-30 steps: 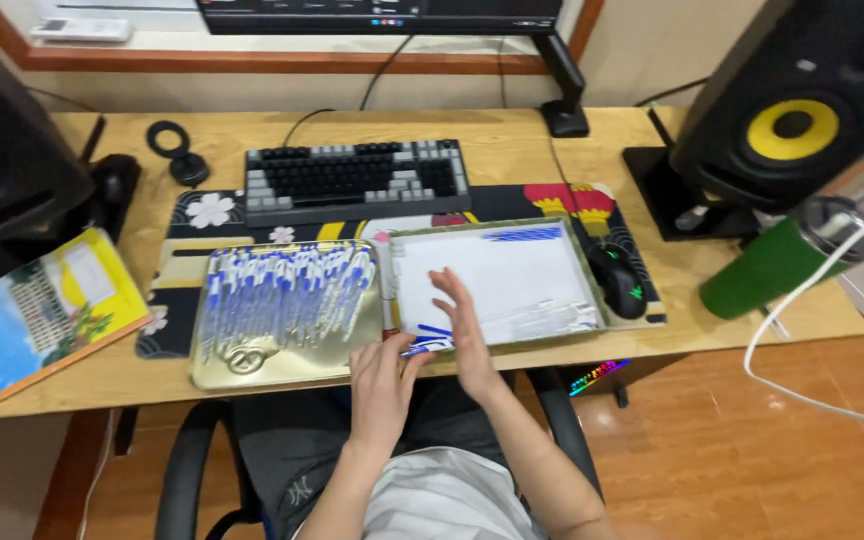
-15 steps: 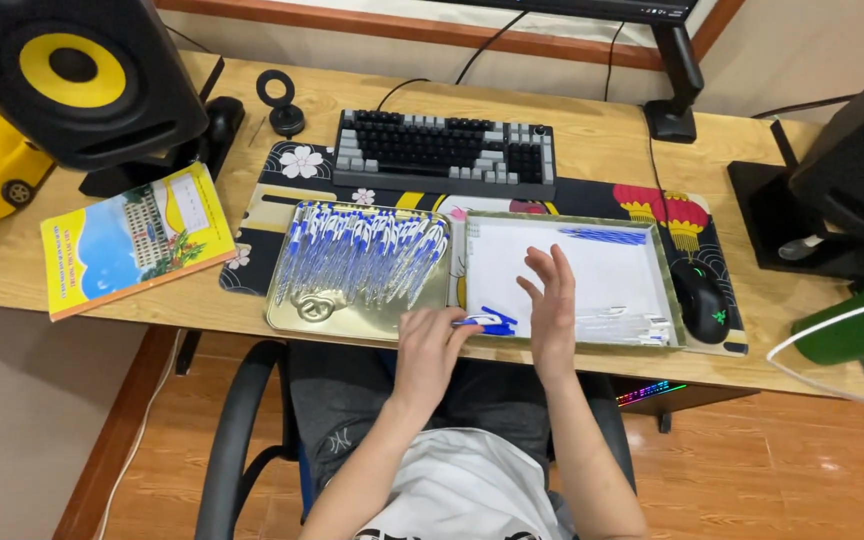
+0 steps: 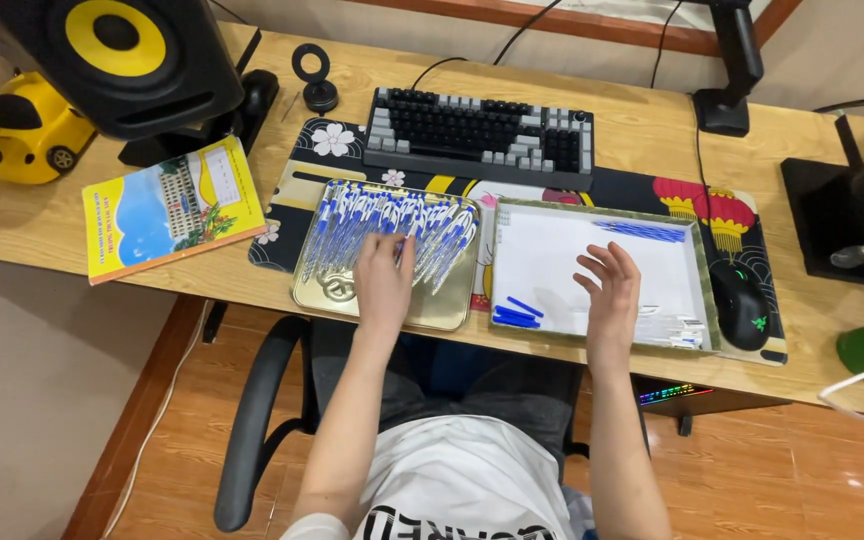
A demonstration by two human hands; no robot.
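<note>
Two hands are working side by side at the counter's [image 3: 252, 275] near edge. Your left hand [image 3: 384, 280] is lying palm down on the blue-and-white pens [image 3: 392, 225] piled in the gold metal tray [image 3: 317, 292], its fingers [image 3: 397, 248] pressing into the heap; whether they are pinching a pen you cannot tell. Your right hand [image 3: 612, 290] is hovering over the white-lined box [image 3: 602, 265], fingers [image 3: 602, 262] spread and grasping nothing. Loose blue caps [image 3: 514, 312] are lying at nine o'clock from that hand, and a row of blue pieces [image 3: 647, 231] at twelve. At three o'clock of the box, a black mouse [image 3: 742, 305] is resting; at twelve, a keyboard [image 3: 482, 135].
</note>
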